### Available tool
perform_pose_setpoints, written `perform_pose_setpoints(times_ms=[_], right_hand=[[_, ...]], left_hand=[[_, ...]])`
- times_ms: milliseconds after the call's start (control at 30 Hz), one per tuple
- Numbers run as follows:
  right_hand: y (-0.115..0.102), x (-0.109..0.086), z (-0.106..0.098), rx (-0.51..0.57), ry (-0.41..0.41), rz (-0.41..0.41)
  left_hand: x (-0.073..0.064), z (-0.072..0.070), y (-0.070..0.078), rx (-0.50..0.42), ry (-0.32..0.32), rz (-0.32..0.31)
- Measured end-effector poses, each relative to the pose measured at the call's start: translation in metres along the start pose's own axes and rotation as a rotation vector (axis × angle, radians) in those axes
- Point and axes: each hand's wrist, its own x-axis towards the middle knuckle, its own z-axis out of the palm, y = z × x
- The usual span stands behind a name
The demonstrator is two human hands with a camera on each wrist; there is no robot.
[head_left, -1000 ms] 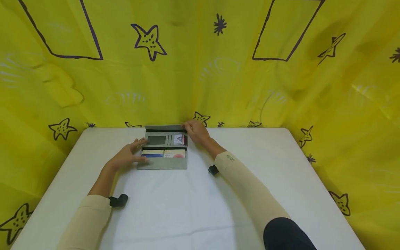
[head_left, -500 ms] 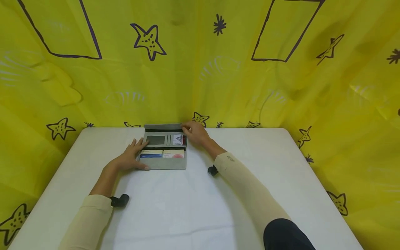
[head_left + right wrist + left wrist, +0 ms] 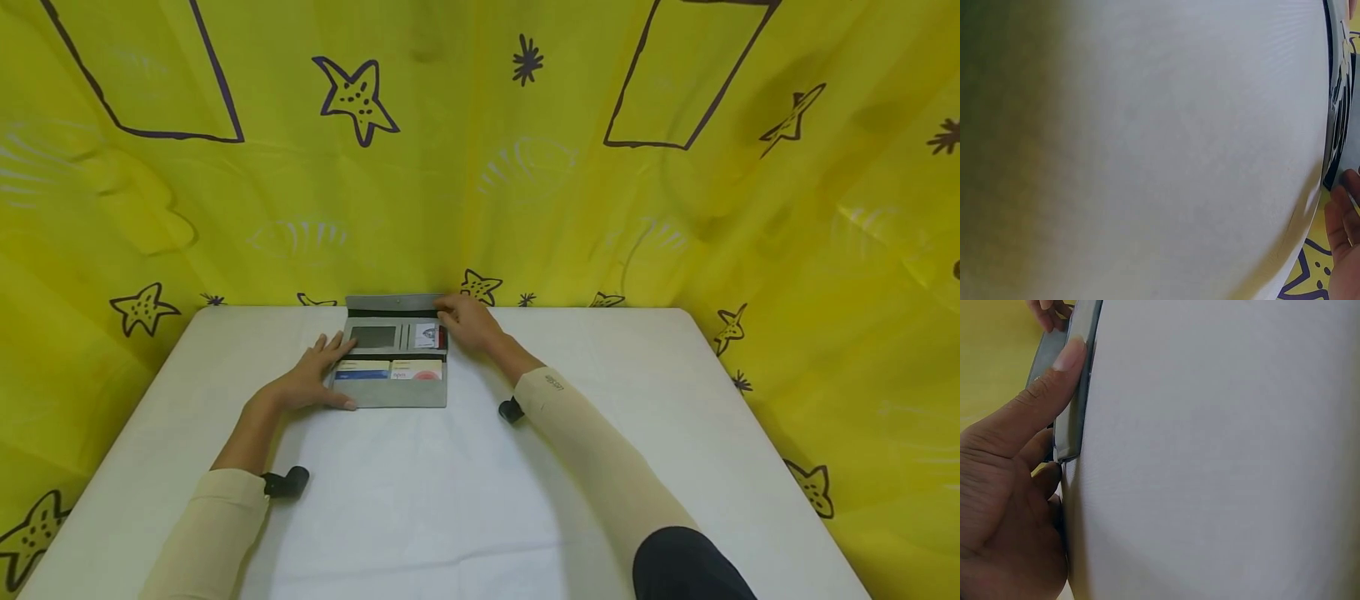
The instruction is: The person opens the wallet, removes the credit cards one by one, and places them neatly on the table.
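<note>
An open grey wallet lies at the table's far edge. Two cards show side by side in its lower pocket, another card at upper right beside a dark window. My left hand rests spread over the wallet's left side. In the left wrist view its nearly straight thumb presses on the wallet's face, and its other fingers reach the end. The right hand pinches the right end of the top flap; the right wrist view shows only part of this hand, at the lower right edge.
A white-covered table bears the wallet. Behind it and at both sides hangs a yellow sheet printed with starfish and shells. Dark camera mounts sit on both wrists.
My left fingers and thumb have settled onto the wallet's left side. The top flap has tilted up and back slightly, with the right hand still at its corner.
</note>
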Motion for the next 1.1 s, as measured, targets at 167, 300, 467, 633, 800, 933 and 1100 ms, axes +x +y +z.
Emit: perform_pose_setpoints(times_ms=[167, 300, 467, 633, 800, 933, 1100], right_hand=[[0.000, -0.001, 0.000, 0.013, 0.003, -0.004], [0.001, -0.002, 0.000, 0.043, 0.018, -0.015], [0.001, -0.004, 0.003, 0.093, 0.040, -0.025], [-0.004, -0.009, 0.005, 0.147, 0.033, -0.022], [-0.009, -0.014, 0.005, 0.178, 0.020, -0.045], [-0.009, -0.020, 0.007, 0.225, 0.030, -0.061], [-0.010, -0.026, 0.009, 0.255, 0.014, -0.064]], left_hand=[[0.000, 0.001, 0.000, 0.001, 0.008, -0.001], [0.000, 0.002, -0.001, 0.004, 0.015, 0.004], [0.000, 0.002, -0.003, -0.005, 0.014, 0.003], [0.000, 0.000, -0.003, -0.018, 0.012, 0.005], [-0.002, -0.001, -0.002, -0.017, 0.015, 0.001], [-0.002, 0.000, -0.001, -0.021, 0.015, -0.002], [-0.001, 0.000, 0.000, -0.024, 0.009, -0.006]])
